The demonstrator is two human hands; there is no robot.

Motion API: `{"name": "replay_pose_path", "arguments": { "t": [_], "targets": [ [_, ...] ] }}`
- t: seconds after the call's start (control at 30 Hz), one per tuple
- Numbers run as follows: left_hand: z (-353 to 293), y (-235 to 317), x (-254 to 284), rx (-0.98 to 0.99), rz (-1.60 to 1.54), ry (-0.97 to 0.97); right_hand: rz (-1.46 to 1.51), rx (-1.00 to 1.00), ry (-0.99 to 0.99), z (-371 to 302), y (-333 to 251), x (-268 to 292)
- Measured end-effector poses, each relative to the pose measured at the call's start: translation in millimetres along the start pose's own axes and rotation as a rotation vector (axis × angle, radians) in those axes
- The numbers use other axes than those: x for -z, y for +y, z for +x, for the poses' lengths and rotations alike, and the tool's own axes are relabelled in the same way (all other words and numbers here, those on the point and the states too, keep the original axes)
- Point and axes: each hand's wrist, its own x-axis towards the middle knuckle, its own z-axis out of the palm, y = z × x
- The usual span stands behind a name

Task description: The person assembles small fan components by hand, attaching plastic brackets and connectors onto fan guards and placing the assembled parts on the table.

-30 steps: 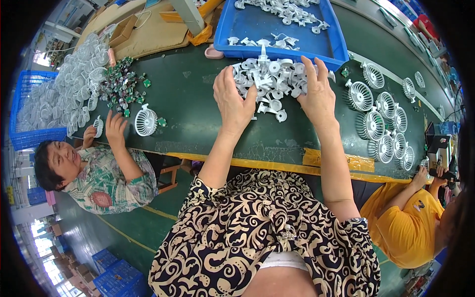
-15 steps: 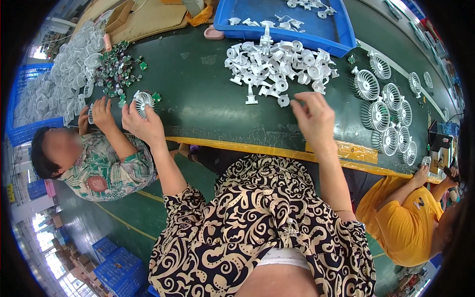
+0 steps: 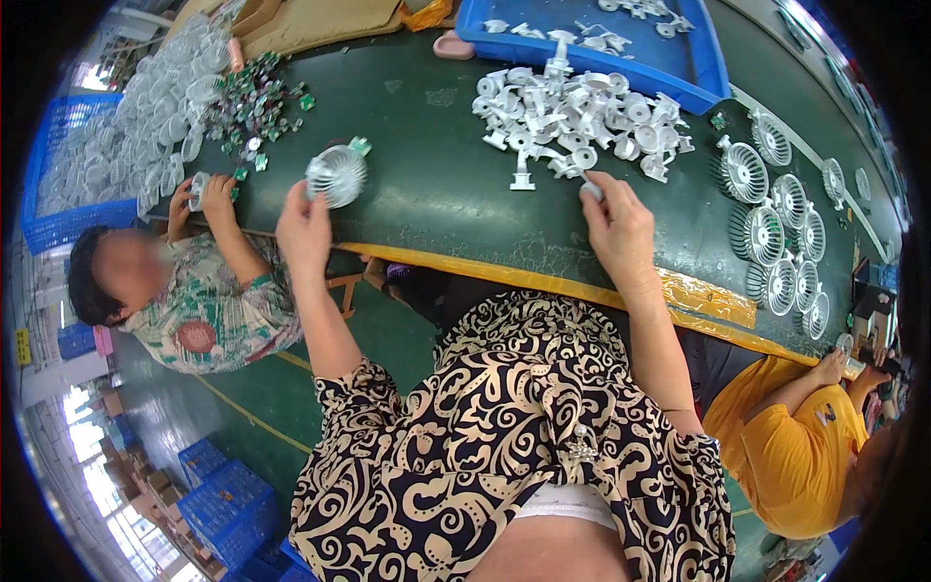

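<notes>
My left hand (image 3: pixel 305 228) pinches a round, ribbed white plastic cage (image 3: pixel 337 177) by its near-left edge, holding it over the green table. A small green circuit board (image 3: pixel 361 146) shows at the cage's far rim. My right hand (image 3: pixel 621 225) has thumb and fingers closed on a small white plastic part (image 3: pixel 592 190), mostly covered by the fingertips. Just beyond it spreads a pile of white plastic parts (image 3: pixel 582 116) with round discs and short stems.
A blue tray (image 3: pixel 713 82) with white parts stands behind the pile. Ribbed cages (image 3: pixel 764 233) with stems stand at the right. Small circuit boards (image 3: pixel 254 107) and clear-white cages (image 3: pixel 155 107) are heaped at left. Co-workers sit on both sides; the left one's hands (image 3: pixel 218 199) hold a cage.
My left hand has lifted the ribbed cage away from beside the left co-worker, toward the middle. My right hand has closed on a small white part at the pile's near edge. The view has shifted slightly.
</notes>
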Motion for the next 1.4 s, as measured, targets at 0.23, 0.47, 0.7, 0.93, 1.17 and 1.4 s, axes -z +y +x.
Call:
{"name": "replay_pose_path", "arguments": {
  "t": [0.23, 0.47, 0.7, 0.93, 1.17, 1.4],
  "targets": [
    [-90.6, 107.7, -31.7, -0.088, -0.121, -0.497, 0.524, -0.522, -0.007, -20.6, 1.3, 39.4],
    [-132.8, 154.8, -47.3, -0.204, -0.442, -0.982, 0.079, -0.440, 0.024, -38.7, 25.2, 69.4],
    [-125.0, 155.8, -46.7, -0.414, -0.212, -0.672, -0.195, -0.263, 0.079, -46.6, 25.5, 73.7],
    [-114.0, 136.0, -53.9, -0.439, 0.080, -0.446, -0.302, -0.287, 0.006, -46.1, 22.4, 75.4],
    [-108.3, 132.7, -63.3, -0.493, 0.032, -0.293, -0.316, -0.288, -0.010, -43.3, 20.2, 76.4],
    [-110.1, 138.5, -59.9, -0.411, -0.130, -0.460, -0.032, -0.101, -0.080, -31.6, -38.4, 44.2]
  ]
}}
